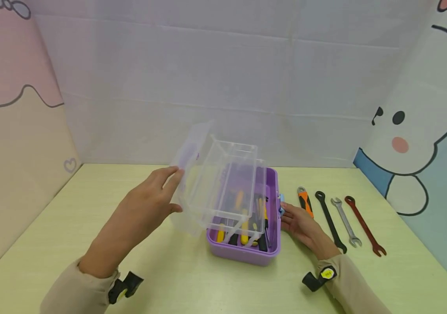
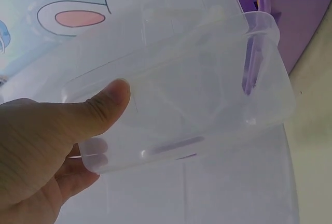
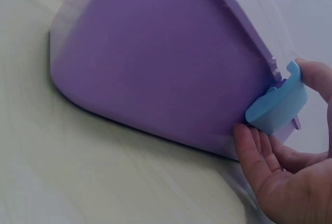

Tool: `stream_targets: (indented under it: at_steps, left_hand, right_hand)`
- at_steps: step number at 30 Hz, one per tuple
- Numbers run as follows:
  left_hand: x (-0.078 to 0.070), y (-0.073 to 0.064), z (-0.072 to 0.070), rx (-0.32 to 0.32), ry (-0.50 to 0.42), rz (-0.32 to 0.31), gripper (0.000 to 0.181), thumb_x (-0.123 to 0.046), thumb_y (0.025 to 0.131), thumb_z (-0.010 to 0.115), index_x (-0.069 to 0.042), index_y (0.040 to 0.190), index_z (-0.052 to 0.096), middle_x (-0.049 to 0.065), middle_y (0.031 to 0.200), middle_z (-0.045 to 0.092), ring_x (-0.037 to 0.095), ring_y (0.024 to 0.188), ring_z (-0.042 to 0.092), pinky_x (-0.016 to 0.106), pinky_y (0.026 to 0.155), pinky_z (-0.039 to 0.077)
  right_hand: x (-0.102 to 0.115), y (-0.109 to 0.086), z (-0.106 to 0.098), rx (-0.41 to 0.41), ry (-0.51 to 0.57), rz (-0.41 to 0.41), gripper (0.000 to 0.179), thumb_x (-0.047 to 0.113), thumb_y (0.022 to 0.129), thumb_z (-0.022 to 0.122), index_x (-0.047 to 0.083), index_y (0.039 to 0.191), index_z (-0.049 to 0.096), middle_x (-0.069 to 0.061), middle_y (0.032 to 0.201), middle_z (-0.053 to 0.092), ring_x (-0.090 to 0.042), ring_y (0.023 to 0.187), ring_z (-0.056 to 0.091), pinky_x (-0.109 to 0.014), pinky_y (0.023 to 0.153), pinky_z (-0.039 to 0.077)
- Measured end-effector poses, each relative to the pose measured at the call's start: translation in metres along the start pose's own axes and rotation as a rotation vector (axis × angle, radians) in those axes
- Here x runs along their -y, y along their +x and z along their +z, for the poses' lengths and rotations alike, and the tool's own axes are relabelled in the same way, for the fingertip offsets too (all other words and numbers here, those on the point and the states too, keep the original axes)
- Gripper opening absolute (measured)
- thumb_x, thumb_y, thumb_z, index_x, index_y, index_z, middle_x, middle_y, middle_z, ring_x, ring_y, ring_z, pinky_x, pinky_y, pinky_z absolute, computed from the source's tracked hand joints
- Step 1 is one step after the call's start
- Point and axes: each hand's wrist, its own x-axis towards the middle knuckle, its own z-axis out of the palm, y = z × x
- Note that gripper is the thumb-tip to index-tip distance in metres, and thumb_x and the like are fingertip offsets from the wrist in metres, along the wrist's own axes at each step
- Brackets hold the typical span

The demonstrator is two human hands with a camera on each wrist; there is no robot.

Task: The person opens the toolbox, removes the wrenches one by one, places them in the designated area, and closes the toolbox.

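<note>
A purple toolbox (image 1: 243,254) stands on the table, its clear plastic lid (image 1: 192,146) raised and tilted left. Below the lid a clear tray (image 1: 223,185) is lifted over the box. My left hand (image 1: 146,207) grips the lid's edge; in the left wrist view the thumb lies on the clear plastic (image 2: 192,94), with fingertips behind it. At the box's right side, my right hand (image 1: 301,224) pinches the light blue latch (image 3: 280,107), thumb at its top and fingers beneath. Inside the box lie several yellow-and-black handled tools (image 1: 244,233), partly hidden by the tray.
Right of the box lie an orange-and-black handled tool (image 1: 305,201), a black wrench (image 1: 329,220), a silver wrench (image 1: 346,221) and a red-brown wrench (image 1: 364,224). A white cloth wall (image 1: 223,78) stands behind the pale table (image 1: 160,279).
</note>
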Motion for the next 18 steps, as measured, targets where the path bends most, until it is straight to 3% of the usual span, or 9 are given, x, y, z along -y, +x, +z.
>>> stream_targets:
  at_steps: [5, 12, 18]
  left_hand:
    - [-0.009, 0.01, -0.001, -0.026, 0.042, 0.066, 0.073, -0.02, 0.065, 0.087, 0.004, 0.126, 0.055, 0.02, 0.125, 0.057, 0.032, 0.114, 0.057, 0.034, 0.084, 0.058]
    - [-0.022, 0.021, 0.001, -0.031, -0.034, 0.14, 0.071, -0.017, 0.066, 0.086, -0.002, 0.128, 0.056, 0.017, 0.131, 0.054, 0.029, 0.12, 0.055, 0.029, 0.082, 0.059]
    - [-0.03, 0.026, 0.005, -0.049, -0.047, 0.198, 0.07, -0.018, 0.068, 0.086, -0.006, 0.13, 0.056, 0.014, 0.135, 0.052, 0.027, 0.125, 0.052, 0.026, 0.08, 0.059]
  right_hand:
    - [0.0, -0.001, -0.002, -0.005, -0.007, -0.004, 0.02, 0.021, 0.101, 0.048, 0.005, 0.112, 0.051, 0.0, 0.098, 0.066, -0.011, 0.092, 0.065, -0.023, 0.081, 0.057]
    - [-0.001, 0.0, -0.001, -0.03, -0.03, -0.009, 0.021, 0.022, 0.101, 0.048, 0.005, 0.112, 0.05, 0.001, 0.098, 0.066, -0.011, 0.093, 0.064, -0.023, 0.083, 0.056]
    - [-0.001, 0.0, -0.001, -0.029, -0.032, -0.005, 0.02, 0.023, 0.101, 0.048, 0.006, 0.111, 0.052, 0.001, 0.098, 0.066, -0.011, 0.093, 0.064, -0.024, 0.084, 0.056]
